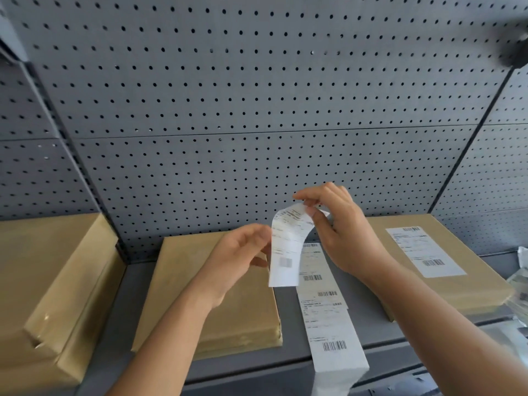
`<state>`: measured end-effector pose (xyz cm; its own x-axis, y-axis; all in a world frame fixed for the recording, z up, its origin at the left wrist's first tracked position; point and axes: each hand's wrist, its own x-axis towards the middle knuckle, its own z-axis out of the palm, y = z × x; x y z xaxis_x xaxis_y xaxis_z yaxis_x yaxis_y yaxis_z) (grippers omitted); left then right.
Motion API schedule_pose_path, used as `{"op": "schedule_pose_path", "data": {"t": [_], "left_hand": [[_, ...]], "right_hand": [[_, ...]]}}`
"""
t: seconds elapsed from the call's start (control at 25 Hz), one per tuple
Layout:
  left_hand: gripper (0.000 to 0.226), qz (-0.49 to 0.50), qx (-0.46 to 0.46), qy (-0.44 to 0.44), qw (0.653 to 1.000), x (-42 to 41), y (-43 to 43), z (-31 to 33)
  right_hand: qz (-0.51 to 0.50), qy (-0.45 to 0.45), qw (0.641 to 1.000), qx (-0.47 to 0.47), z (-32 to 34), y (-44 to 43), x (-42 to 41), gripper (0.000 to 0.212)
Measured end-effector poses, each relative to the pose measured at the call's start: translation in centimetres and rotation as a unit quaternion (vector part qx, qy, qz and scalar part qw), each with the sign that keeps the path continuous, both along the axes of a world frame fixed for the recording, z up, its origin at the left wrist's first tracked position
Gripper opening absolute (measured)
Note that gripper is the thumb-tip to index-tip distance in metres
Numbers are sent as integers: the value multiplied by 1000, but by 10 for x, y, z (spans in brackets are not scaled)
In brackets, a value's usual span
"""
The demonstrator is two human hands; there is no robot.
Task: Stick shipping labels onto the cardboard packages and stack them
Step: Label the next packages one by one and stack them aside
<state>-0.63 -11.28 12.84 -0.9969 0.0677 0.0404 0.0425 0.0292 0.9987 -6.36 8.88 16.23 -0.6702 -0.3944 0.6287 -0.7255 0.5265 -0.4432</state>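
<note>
A white shipping label (287,247) curls in the air above the shelf. My left hand (243,252) pinches its left edge and my right hand (337,224) pinches its top end. Under my left hand lies a flat cardboard package (183,281) with a bare top. To the right, a second cardboard package (457,287) carries a stuck label (425,251). A strip of further labels (328,315) lies between the two packages and hangs over the shelf's front edge.
A stack of wrapped cardboard packages (48,295) stands at the left. A grey pegboard wall (257,110) backs the grey shelf (128,295). Crumpled clear backing or plastic (520,281) sits at the far right edge.
</note>
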Motion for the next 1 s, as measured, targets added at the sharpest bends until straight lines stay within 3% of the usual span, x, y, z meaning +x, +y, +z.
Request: {"op": "schedule_pose_path", "data": {"t": [0.2,0.44,0.52,0.6,0.68,0.76,0.84,1.0], "left_hand": [[13,93,-59,38,993,1,-15,-13],[9,162,-41,40,985,12,-38,-18],[11,188,-24,24,982,16,-50,-19],[14,210,-6,5,978,20,-63,-22],[14,230,17,-17,973,23,-76,-26],[16,240,22,-40,970,27,-85,-30],[17,241,15,-58,969,29,-93,-36],[18,238,-17,-83,968,31,-106,-50]], "right_hand": [[36,-25,999,5,1,-27,-2,35],[46,-50,998,15,2,-58,-5,43],[30,-115,993,-20,-1,-68,-8,46],[-10,-251,965,-71,-9,-76,-10,42],[0,-401,907,-127,-26,-82,-11,36],[41,-495,854,-157,-47,-88,-12,31],[67,-528,830,-169,-62,-95,-8,26],[49,-525,831,-178,-79,-111,-4,23]]}}
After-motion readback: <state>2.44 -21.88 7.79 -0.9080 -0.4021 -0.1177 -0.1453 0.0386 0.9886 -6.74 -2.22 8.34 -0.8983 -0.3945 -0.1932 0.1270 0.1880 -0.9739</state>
